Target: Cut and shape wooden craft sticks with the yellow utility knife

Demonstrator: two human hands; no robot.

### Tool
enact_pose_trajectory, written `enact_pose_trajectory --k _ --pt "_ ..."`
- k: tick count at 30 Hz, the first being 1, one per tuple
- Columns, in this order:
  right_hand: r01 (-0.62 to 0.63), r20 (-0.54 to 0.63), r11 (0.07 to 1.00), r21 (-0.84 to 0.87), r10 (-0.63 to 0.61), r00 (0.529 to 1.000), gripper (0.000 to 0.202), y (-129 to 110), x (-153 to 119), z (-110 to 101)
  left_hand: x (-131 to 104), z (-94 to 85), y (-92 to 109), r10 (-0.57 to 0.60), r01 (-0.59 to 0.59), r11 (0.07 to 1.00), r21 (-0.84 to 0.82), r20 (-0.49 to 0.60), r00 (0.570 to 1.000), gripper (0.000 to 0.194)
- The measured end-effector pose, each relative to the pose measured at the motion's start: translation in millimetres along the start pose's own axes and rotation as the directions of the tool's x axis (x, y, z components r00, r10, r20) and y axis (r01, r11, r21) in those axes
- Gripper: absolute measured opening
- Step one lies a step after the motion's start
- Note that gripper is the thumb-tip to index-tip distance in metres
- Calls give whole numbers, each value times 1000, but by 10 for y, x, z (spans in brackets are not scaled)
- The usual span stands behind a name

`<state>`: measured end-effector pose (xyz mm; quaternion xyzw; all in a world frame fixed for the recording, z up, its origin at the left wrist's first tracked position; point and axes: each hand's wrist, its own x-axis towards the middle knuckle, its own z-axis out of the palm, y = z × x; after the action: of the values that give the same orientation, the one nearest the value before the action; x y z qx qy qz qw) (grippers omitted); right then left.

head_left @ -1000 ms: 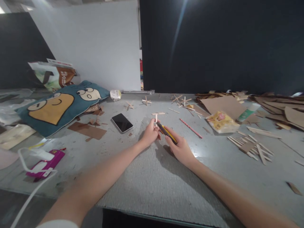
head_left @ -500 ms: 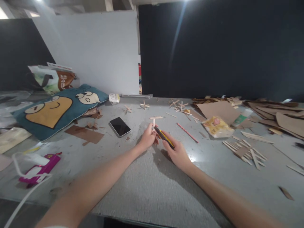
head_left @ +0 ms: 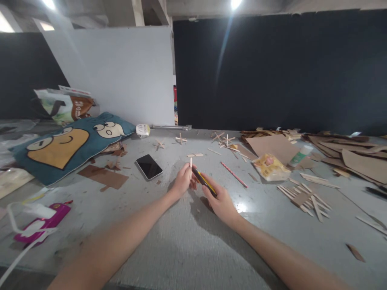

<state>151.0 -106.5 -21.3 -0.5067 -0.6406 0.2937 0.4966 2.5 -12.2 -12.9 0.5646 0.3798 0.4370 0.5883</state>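
Note:
Over the middle of the table, my left hand (head_left: 183, 179) pinches a thin wooden craft stick (head_left: 190, 162) that points upward. My right hand (head_left: 222, 203) is wrapped round a black and yellow utility knife (head_left: 205, 183). The knife's front end meets the stick close to my left fingers; the blade itself is too small to make out. Just beyond my hands lie a few short stick pieces (head_left: 195, 155). Several star-shaped stick assemblies (head_left: 181, 139) stand or lie farther back. A red patterned pencil (head_left: 234, 175) lies right of my right hand.
A phone (head_left: 149, 166) lies left of my hands. Farther left are a cushion (head_left: 60, 151), cardboard scraps (head_left: 102, 176) and a purple power strip (head_left: 45, 225) with a cable. To the right are a yellow packet (head_left: 271, 167), a glue stick (head_left: 300, 156), craft sticks (head_left: 305, 197) and stacked cardboard (head_left: 363, 161).
The whole view has shifted slightly, so things sit lower and a little to the left. My hands keep the stick and the utility knife together, with the knife still against the stick.

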Motion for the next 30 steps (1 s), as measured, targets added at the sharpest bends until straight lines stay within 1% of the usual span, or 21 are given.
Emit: enact_pose_trajectory --k 3,6,10,13,16,20,24,26,28,30 --pt "4 12 1000 24 -4 1000 53 -12 -2 -1 -2 12 -1 5 -5 1000 4 -25 1000 39" --pt "-35 36 999 27 34 999 54 -23 -4 -6 0 13 -6 10 -9 1000 16 -45 999 46" --pt "-59 60 998 29 58 997 55 -12 -22 -2 7 -1 -30 -5 7 999 53 -44 999 50" --pt "2 35 1000 28 -3 999 52 0 -26 9 -6 -11 -39 -14 15 999 31 -40 999 53" --pt "62 19 998 26 -63 998 49 1 44 -9 16 -10 -26 -27 27 1000 0 -54 998 55" --pt "120 43 993 -12 -120 992 48 51 278 -136 199 8 29 -36 38 999 26 -60 998 49" --pt "140 28 986 -96 -137 990 48 240 494 -332 424 28 70 21 -18 998 53 -64 998 38" --pt "146 20 983 -115 -145 989 48 350 539 -418 472 34 52 50 -48 996 75 -26 998 36" --pt "168 17 979 -119 -167 986 47 427 541 -477 471 27 11 98 -114 983 141 116 988 40" --pt "174 45 977 -124 -170 984 48 456 514 -507 447 5 -35 127 -163 973 162 214 969 54"
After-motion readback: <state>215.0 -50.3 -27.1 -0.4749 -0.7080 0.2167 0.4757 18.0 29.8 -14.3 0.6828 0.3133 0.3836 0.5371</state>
